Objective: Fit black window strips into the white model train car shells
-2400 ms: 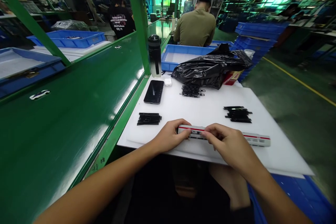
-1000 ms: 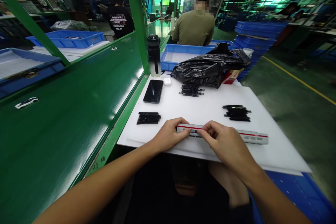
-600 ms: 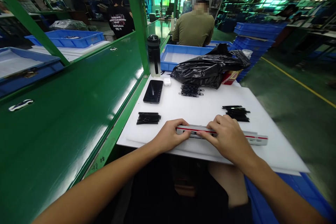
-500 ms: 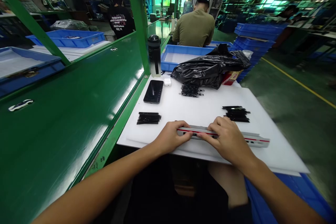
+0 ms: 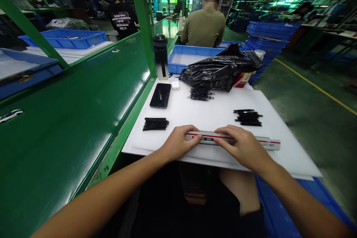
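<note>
The person's left hand (image 5: 180, 143) and right hand (image 5: 242, 147) are both holding a red-striped toy train carriage (image 5: 208, 138), fingers closed over its top, while it is lying lengthwise near the front edge of a white plastic board (image 5: 212, 108).

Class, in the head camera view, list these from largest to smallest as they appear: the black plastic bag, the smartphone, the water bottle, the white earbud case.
1. Black plastic bag
2. Water bottle and smartphone: they look alike in size, so I won't rank them.
3. White earbud case
</note>
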A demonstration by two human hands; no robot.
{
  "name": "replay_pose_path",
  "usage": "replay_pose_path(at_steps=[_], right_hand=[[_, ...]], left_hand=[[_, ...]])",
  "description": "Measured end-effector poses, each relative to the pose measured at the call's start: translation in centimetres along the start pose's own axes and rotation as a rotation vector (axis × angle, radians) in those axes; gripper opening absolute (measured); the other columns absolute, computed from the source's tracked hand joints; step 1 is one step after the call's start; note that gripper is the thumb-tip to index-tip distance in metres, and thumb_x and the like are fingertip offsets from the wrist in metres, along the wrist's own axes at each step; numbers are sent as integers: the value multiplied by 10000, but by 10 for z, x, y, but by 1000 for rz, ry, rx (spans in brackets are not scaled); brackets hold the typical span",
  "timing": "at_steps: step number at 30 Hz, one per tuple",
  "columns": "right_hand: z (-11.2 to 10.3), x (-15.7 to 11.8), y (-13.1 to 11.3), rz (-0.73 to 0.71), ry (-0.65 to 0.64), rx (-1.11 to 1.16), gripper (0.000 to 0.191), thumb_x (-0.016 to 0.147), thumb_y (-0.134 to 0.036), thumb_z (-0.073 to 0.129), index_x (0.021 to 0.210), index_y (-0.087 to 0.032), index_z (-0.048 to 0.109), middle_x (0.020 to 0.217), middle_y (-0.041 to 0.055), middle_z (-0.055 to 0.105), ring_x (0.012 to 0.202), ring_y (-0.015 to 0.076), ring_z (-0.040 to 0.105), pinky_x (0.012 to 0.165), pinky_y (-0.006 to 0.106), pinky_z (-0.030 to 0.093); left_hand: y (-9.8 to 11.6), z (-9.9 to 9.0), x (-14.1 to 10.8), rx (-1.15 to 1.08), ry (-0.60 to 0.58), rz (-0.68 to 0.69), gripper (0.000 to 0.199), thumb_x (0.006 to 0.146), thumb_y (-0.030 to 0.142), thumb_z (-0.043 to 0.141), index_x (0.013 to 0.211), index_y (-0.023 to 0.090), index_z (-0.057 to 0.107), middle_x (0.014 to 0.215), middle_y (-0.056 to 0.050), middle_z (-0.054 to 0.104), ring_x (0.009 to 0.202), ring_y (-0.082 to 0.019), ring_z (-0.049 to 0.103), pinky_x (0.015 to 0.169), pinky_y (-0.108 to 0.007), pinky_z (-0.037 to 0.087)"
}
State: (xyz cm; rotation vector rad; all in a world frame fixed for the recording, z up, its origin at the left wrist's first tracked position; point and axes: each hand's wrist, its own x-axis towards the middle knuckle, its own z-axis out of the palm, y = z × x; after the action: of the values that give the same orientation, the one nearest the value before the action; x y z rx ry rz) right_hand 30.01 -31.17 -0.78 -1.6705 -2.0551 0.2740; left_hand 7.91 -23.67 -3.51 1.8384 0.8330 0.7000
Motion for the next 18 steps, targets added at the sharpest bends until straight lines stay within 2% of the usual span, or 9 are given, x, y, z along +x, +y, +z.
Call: replay_pose_path(at_steps=[3, 6, 8, 11, 14, 16, 18], right_hand=[[10, -7, 0, -202, 123, -57, 340, 947, -311, 580, 1272, -227, 631, 1181, 107, 625, 1088, 242, 585, 942, 406, 479], [19, -9, 3, -334, 129, -151, 327, 932, -251, 604, 1254, -240, 661, 1237, 127, 589, 1128, 262, 558, 958, 443, 473], [25, -9, 5, -351, 179, -187, 316, 924, -209, 608, 1231, -241, 675, 1212, 126, 598, 1099, 258, 566, 928, 443, 488], [34, -10, 9, -380, 254, -217, 335, 900, -174, 636, 1226, -239, 676, 1197, 126, 606, 1087, 264, 572, 905, 446, 499], [37, -12, 11, -401, 278, -246, 353, 887, -152, 648, 1235, -211, 665, 1220, 141, 607, 1115, 284, 569, 932, 467, 490], [32, -11, 11, -384, 259, -241, 350, 899, -151, 626, 1243, -202, 656, 1220, 142, 614, 1123, 286, 574, 947, 468, 487], [20, -7, 11, -332, 179, -200, 364, 922, -188, 598, 1283, -215, 626, 1234, 130, 614, 1130, 277, 581, 954, 452, 493]], left_hand=[[2, 1, 1, -88, -3, -44, 251, 917, 391, 592, 941, 162, 693, 867, -34, 714, 714, -166, 670, 677, -257, 520], [2, 1, 2, -187, -9, -115, 314, 918, 438, 583, 1041, 160, 663, 990, -55, 699, 647, -157, 690, 607, -260, 558], [1, 1, 3, -203, -15, -130, 326, 919, 447, 580, 1063, 164, 653, 1046, -61, 686, 648, -156, 700, 612, -268, 577], [0, 0, 4, -199, -36, -129, 324, 924, 456, 572, 1047, 168, 658, 1030, -53, 683, 660, -154, 702, 643, -276, 590], [-1, -1, 1, -189, -34, -112, 332, 935, 447, 558, 1134, 191, 629, 1069, -59, 675, 656, -145, 689, 639, -282, 582], [-2, -2, 0, -151, -17, -26, 351, 905, 394, 621, 1200, 205, 600, 1147, -72, 649, 785, -170, 693, 683, -279, 569], [-2, -2, -1, -97, -13, 92, 418, 844, 301, 703, 1235, 210, 584, 1207, -83, 612, 982, -210, 658, 746, -272, 546]])
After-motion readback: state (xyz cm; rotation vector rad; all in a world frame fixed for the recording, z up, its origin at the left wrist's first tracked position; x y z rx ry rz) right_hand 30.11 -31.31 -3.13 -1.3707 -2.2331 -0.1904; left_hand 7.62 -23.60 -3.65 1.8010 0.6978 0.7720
